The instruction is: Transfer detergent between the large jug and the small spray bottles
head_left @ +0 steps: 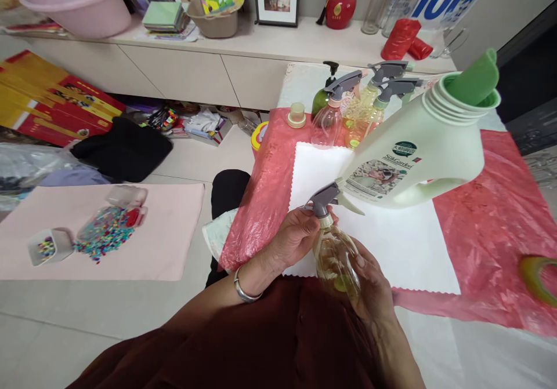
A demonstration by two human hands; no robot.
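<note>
Right now both hands are working on a clear spray bottle that is sitting at about six o'clock, just over the near edge of the white cloth. The left hand is pinching the collar under the grey trigger head, fingers closed tight around it, while the right hand is cupping the belly of the bottle from its four o'clock side, wrapped around it. Yellowish liquid is showing inside.

Risk one: if the head is sitting loose on the neck, any tilt could be sending liquid onto the cloth and the dark red clothing below. Risk two: the big pale-green detergent jug is standing at one o'clock, just beside the trigger nozzle, uncapped with a green funnel resting in its mouth; an elbow or the nozzle swinging up could be knocking it over. Farther off at twelve o'clock, three more spray bottles are crowding together on the pink plastic sheet, so a wide reach could be toppling them too.
</note>
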